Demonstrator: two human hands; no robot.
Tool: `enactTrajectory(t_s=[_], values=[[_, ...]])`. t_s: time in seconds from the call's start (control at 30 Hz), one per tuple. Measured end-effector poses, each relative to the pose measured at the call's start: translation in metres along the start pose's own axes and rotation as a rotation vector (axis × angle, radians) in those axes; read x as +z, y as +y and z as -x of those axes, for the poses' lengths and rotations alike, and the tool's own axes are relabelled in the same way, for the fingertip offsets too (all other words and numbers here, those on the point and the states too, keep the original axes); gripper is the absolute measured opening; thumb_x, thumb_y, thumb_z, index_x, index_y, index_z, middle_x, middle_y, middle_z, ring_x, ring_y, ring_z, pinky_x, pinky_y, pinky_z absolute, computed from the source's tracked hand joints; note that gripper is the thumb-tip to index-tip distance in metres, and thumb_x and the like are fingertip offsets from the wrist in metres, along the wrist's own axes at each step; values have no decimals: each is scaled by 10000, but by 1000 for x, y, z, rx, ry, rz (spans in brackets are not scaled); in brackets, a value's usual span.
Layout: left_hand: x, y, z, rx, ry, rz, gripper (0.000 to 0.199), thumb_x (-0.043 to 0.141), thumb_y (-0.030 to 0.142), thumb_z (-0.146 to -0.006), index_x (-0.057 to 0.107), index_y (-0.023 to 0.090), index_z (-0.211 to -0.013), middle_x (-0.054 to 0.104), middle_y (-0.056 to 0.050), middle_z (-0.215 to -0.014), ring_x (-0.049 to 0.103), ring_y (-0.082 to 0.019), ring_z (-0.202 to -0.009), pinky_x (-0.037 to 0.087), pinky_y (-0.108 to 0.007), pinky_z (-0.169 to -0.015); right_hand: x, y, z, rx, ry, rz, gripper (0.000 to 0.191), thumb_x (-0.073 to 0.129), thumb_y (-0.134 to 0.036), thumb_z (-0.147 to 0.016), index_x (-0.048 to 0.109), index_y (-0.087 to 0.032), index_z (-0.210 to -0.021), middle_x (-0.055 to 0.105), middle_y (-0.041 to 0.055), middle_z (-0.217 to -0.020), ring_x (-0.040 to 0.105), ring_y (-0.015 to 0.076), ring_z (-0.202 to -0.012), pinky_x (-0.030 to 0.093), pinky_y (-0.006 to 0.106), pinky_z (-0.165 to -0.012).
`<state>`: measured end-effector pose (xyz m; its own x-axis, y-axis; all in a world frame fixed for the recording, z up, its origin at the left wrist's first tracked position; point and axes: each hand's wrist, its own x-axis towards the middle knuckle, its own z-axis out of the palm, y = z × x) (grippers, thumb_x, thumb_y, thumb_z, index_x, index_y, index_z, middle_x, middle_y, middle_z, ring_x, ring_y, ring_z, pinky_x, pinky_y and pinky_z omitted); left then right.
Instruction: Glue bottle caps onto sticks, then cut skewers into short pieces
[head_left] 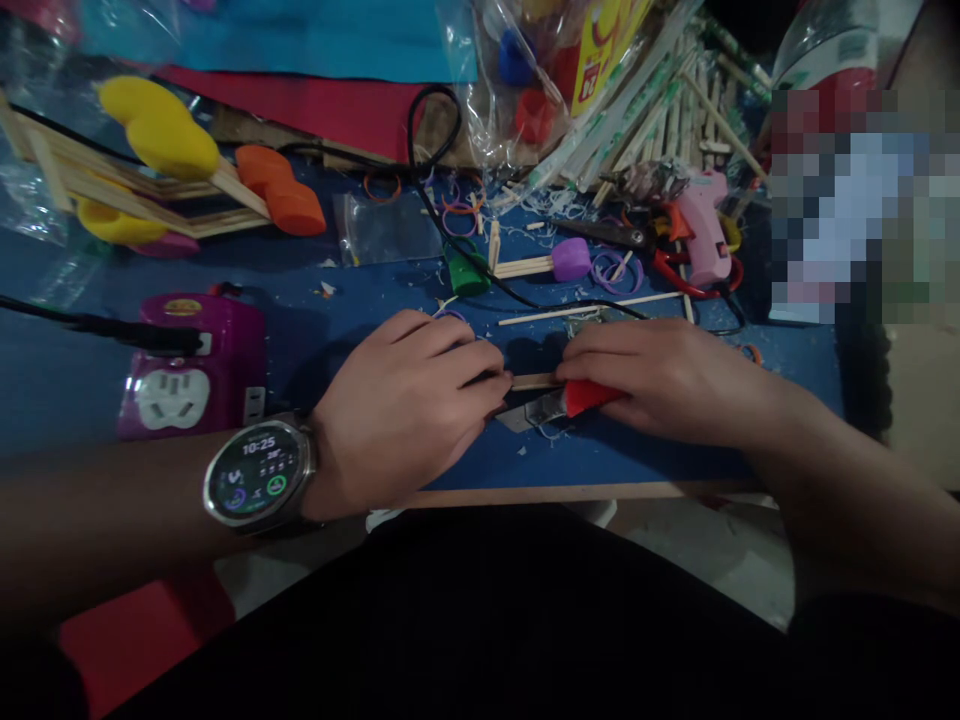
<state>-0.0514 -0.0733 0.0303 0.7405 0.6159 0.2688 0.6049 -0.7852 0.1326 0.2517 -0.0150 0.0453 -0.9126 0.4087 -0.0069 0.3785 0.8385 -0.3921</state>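
My left hand, a watch on its wrist, has its fingers closed on the left end of a short wooden stick near the table's front edge. At the stick's other end are the fingertips of my right hand. That hand is curled over the red handle of a utility knife, whose metal blade points left, just below the stick. My right thumb is hidden. Beyond the hands lies a thin stick, with a purple cap on a bundle of sticks behind it.
A purple power adapter stands at left, a black cable running from it. Yellow and orange caps sit on a stick frame at upper left. Scissors, a pink glue gun and wrapped sticks lie at upper right.
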Motion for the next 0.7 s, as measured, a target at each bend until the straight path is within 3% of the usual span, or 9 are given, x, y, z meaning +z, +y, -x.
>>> enactTrajectory(t_s=[0.2,0.7], values=[[-2,0,0,30,29,9,202,611,192,-1099,813,191,-1085,843,-25,-1115,715,-267,-1018,516,-446,-843,0,0,-1,-9,8,21,290,587,-140,-1024,783,-198,-1230,809,107,-1205,773,260,-995,550,340,-814],[1,0,0,58,17,25,167,634,168,-1103,798,172,-1136,833,-16,-1127,672,-249,-1074,486,-425,-893,0,0,-1,0,1,-8,277,599,-145,-1025,791,-192,-1220,805,114,-1197,765,267,-993,537,349,-811]])
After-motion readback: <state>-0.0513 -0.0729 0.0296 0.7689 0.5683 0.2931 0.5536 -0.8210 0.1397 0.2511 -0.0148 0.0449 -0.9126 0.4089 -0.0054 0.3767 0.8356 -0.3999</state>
